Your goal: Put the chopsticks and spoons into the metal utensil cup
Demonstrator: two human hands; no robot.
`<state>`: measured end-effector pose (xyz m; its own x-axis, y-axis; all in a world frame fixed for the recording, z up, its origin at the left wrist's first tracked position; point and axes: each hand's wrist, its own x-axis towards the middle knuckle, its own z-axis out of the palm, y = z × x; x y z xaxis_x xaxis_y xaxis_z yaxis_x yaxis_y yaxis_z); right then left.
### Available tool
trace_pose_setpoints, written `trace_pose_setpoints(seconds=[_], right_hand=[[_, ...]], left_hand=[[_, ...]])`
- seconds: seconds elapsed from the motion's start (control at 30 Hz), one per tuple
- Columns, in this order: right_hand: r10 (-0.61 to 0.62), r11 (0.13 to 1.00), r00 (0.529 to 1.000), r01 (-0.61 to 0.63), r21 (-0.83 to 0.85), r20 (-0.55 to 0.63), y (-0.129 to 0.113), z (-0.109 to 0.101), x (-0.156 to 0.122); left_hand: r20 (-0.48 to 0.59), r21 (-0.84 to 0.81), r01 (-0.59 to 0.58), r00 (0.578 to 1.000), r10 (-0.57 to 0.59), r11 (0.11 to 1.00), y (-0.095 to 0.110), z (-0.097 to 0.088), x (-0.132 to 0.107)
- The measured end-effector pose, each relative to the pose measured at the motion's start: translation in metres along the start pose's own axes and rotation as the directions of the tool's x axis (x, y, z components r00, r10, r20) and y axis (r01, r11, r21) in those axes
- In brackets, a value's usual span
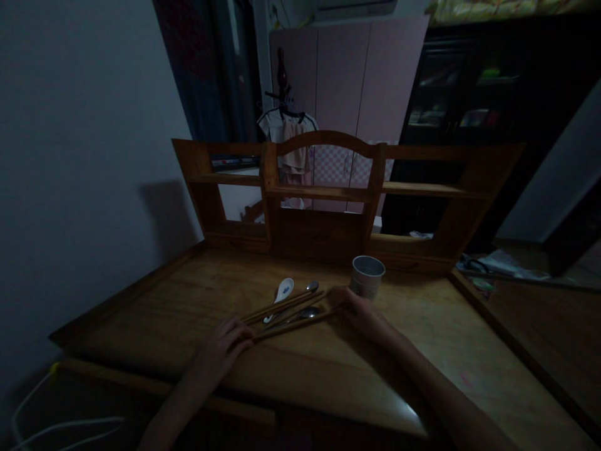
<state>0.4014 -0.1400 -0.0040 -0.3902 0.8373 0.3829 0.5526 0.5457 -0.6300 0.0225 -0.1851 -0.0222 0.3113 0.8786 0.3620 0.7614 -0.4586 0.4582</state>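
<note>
On the wooden desk lie several chopsticks (293,325), slanting up to the right among the spoons. My left hand (228,341) has its fingers closed at their left ends. At the right end of the nearest chopstick, my right hand (355,309) pinches it, though the fingertips are dim. A white ceramic spoon (285,289) with a blue mark lies partly under the chopsticks. One metal spoon (312,286) shows its bowl behind them, and another metal spoon (310,311) lies between them. Just behind my right hand stands a grey metal cup (368,270), upright.
A wooden shelf unit (322,195) rises along the desk's (328,382) back edge. A wall (94,188) borders the left side. A raised wooden rim (507,341) runs along the right. White cords (61,426) hang at the lower left. The room is dim.
</note>
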Motion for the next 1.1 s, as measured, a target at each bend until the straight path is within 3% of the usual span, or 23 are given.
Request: trace_pose_setpoints(seconds=[0.13,0.3,0.47,0.63,0.77,0.93,1.1], right_hand=[[-0.058,0.998,0.997,0.060,-0.036,0.049,0.001,-0.001,-0.001],[-0.045,0.999,0.996,0.044,0.012,0.081,0.004,-0.002,-0.001],[0.005,0.982,0.997,-0.019,0.186,0.075,0.000,-0.004,-0.001],[0.141,0.875,0.984,-0.173,0.452,0.105,-0.007,-0.005,0.003],[0.159,0.824,0.985,-0.171,0.541,0.070,-0.021,-0.013,0.005],[0.265,0.761,0.963,-0.185,0.622,-0.038,-0.034,-0.022,0.005],[0.325,0.696,0.933,-0.123,0.707,-0.157,-0.048,-0.034,0.018]], left_hand=[[0.021,0.035,-0.020,1.000,0.019,0.999,0.005,-0.002,0.005],[-0.002,0.120,-0.025,1.000,0.025,0.993,0.002,-0.001,0.007],[0.011,0.122,-0.040,0.999,0.039,0.992,0.001,-0.002,0.008],[0.011,0.135,-0.065,0.998,0.064,0.989,0.000,-0.003,0.007],[0.020,0.154,-0.068,0.998,0.066,0.986,0.001,-0.002,0.006],[-0.002,-0.026,-0.017,1.000,0.017,1.000,0.014,0.001,0.007],[-0.080,-0.309,0.090,0.990,-0.120,0.947,0.044,0.006,0.011]])
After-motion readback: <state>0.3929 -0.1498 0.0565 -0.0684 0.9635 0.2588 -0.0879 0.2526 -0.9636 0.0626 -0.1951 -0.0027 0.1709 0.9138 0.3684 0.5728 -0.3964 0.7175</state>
